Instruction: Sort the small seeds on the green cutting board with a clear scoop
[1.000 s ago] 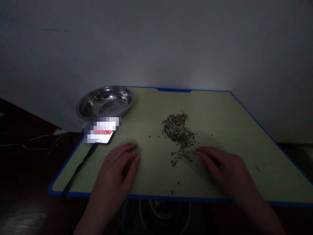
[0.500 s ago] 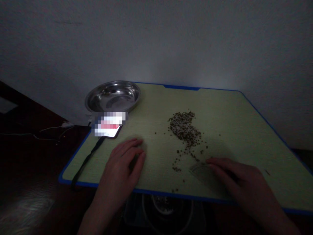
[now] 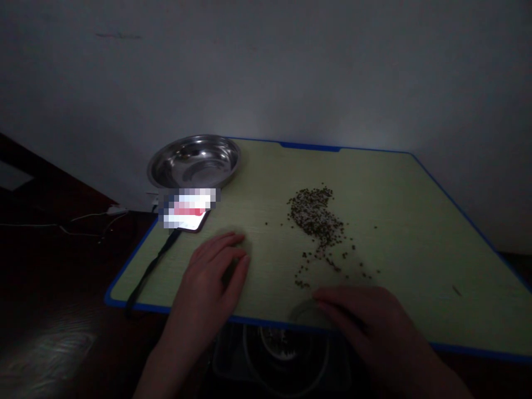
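table: pale green top with a blue rim (image 3: pixel 394 188), set against a grey wall (image 3: pixel 266 77)
left hand (image 3: pixel 210 274): on the near left part of the top, fingers loosely curled, thumb a little apart from the forefinger, nothing seen in its grasp
right hand (image 3: pixel 366 318): well apart from the other, thumb and fingertips pinched on a thin see-through piece (image 3: pixel 310 312) by the near edge; its full outline is too dim to tell
grains: a loose pile of small brown and pale grains (image 3: pixel 313 213) right of the table's middle, beyond the right hand, with stray ones scattered toward it
basin: round shiny steel basin (image 3: pixel 195 163) at the far left corner
phone: lit phone with a partly pixelated screen (image 3: pixel 192 220) just in front of the basin, a dark flat strap (image 3: pixel 152 269) trailing over the near edge
below: dark round vessel (image 3: pixel 286 382), pale bits inside
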A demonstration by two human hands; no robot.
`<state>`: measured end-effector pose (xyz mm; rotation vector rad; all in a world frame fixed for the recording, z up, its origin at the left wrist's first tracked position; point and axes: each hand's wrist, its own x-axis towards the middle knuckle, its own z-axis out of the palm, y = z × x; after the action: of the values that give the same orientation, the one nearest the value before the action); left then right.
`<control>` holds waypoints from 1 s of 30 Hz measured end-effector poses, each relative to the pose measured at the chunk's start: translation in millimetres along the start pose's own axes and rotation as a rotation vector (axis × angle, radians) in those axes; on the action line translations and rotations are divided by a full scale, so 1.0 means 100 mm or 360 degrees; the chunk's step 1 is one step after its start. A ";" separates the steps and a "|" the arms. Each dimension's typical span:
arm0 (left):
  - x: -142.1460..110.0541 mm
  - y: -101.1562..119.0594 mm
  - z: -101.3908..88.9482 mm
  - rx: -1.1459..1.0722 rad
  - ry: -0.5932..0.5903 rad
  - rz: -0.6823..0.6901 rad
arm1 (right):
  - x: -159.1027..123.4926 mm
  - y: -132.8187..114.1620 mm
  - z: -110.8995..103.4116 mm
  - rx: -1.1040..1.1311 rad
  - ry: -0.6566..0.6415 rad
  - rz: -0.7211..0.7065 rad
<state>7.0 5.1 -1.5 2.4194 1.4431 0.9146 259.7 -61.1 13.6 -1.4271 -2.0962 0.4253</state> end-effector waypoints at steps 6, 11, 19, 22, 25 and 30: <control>0.00 0.00 -0.02 0.0010 -0.0021 0.0002 | 0.03 0.05 -0.08 -0.0147 0.0064 0.0164; 0.01 0.00 -0.01 0.0003 -0.0005 0.0026 | 0.04 0.11 -0.03 -0.0223 0.0116 0.0184; 0.01 -0.01 -0.01 0.0003 -0.0022 0.0021 | 0.19 0.37 -0.20 -0.0638 0.0168 0.0265; 0.01 -0.02 -0.01 0.0011 -0.0021 0.0043 | 0.35 0.33 -0.20 -0.0793 0.0092 0.0214; 0.01 -0.02 -0.01 0.0011 -0.0026 0.0033 | 0.47 0.23 -0.15 -0.0842 0.0013 0.0158; 0.01 -0.01 -0.03 0.0006 -0.0035 0.0019 | 0.44 0.14 -0.13 -0.0533 -0.0098 0.0016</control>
<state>5.3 5.9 0.6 2.4357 1.4254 0.8858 266.1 -16.2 28.2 -1.6276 -2.2906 0.1249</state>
